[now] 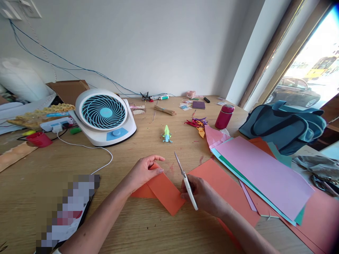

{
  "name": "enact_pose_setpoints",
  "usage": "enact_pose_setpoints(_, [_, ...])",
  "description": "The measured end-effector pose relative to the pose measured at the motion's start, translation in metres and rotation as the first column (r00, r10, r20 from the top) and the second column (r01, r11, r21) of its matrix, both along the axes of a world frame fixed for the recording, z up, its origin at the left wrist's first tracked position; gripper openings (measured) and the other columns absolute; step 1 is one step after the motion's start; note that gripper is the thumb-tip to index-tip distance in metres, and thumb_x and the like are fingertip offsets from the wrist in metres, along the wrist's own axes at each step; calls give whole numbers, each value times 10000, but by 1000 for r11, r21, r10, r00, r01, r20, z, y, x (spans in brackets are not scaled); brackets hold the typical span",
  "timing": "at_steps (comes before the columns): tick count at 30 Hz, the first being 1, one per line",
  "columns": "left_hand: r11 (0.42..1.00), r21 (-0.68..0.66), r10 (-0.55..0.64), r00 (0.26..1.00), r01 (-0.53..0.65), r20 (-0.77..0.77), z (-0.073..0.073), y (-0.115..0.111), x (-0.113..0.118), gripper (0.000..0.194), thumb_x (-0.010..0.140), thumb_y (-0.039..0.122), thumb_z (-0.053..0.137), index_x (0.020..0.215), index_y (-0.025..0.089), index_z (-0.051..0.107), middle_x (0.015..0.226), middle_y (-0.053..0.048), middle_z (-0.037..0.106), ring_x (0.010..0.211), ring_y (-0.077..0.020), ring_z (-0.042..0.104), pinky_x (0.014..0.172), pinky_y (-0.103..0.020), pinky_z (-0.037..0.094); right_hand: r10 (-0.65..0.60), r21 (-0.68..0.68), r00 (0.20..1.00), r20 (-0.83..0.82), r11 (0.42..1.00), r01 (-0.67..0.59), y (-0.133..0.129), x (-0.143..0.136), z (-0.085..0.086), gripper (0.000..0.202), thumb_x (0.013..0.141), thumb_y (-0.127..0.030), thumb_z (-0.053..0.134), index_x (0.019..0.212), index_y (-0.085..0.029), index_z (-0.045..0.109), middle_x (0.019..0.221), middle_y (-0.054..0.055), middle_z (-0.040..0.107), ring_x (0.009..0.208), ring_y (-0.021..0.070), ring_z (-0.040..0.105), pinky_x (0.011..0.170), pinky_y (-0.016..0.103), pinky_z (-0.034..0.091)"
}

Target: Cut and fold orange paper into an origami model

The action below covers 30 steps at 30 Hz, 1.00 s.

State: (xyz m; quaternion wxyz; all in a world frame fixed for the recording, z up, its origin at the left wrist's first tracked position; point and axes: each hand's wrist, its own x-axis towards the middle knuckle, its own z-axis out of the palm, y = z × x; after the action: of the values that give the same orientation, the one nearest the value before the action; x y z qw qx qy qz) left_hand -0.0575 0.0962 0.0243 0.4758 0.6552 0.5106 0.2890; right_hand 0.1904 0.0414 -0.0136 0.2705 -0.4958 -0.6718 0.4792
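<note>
My left hand [147, 169] pinches the upper edge of a folded sheet of orange paper [169, 192], thumb on top and index finger stretched out. A second flap of that paper shows beneath, to the left. In my right hand [201, 192] are white-handled scissors [187, 181], blades pointing up and away, apparently closed; its fingertips touch the paper's right corner. A larger orange sheet [219, 187] lies flat under and beyond my right forearm. Farther out on the table stands a small green and blue folded-paper figure [166, 134].
A white fan [106, 116] stands at the left, its cable [108, 162] running toward a blurred tablet-like device [70, 215]. Colored sheets [265, 173] are stacked at the right, near a red thermos [225, 116] and blue bag [283, 123]. Paper scraps [198, 123] lie beyond.
</note>
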Motion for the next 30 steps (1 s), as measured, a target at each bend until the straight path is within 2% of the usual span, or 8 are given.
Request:
enact_pose_setpoints(7, [998, -48, 31, 998, -29, 48, -3, 5, -4, 491, 766, 438, 733, 1162, 174, 612, 676, 50, 581, 623, -125, 536, 618, -232, 402, 43, 3, 998, 39, 999, -43, 1, 6, 13, 119, 738, -212, 657, 769, -198, 543, 732, -24, 576, 654, 126, 469, 576, 243, 353])
enact_pose_setpoints(15, [993, -109, 46, 994, -35, 102, -5, 7, -8, 519, 769, 437, 747, 1182, 169, 583, 694, 55, 565, 620, -111, 530, 608, -220, 401, 24, -13, 996, 85, 1000, -23, 3, 12, 21, 127, 757, -247, 662, 786, -196, 549, 768, -11, 594, 688, 138, 483, 609, 259, 376])
enact_pose_setpoints(20, [991, -130, -32, 995, 43, 89, -4, -1, 1, 511, 782, 415, 731, 1203, 170, 575, 641, 71, 507, 586, -103, 466, 569, -208, 360, -62, 27, 998, -1, 998, 62, 5, 9, 19, 142, 759, -256, 666, 759, -194, 538, 721, -15, 575, 686, 139, 494, 617, 255, 380])
enact_pose_setpoints(24, [990, -87, -108, 993, 111, 38, -3, -13, 17, 438, 794, 355, 695, 1182, 172, 603, 617, 79, 445, 578, -105, 421, 554, -213, 327, -42, -47, 995, -87, 998, 38, 1, -1, 13, 153, 761, -281, 683, 804, -191, 567, 709, -17, 572, 657, 135, 491, 584, 247, 370])
enact_pose_setpoints(30, [994, -48, -97, 995, 97, 6, 1, -19, 31, 406, 779, 325, 674, 1152, 173, 621, 625, 66, 491, 590, -124, 461, 571, -232, 349, -47, -44, 993, -109, 998, 43, -1, -5, 6, 191, 735, -234, 686, 767, -203, 500, 666, -59, 481, 614, 108, 401, 562, 240, 328])
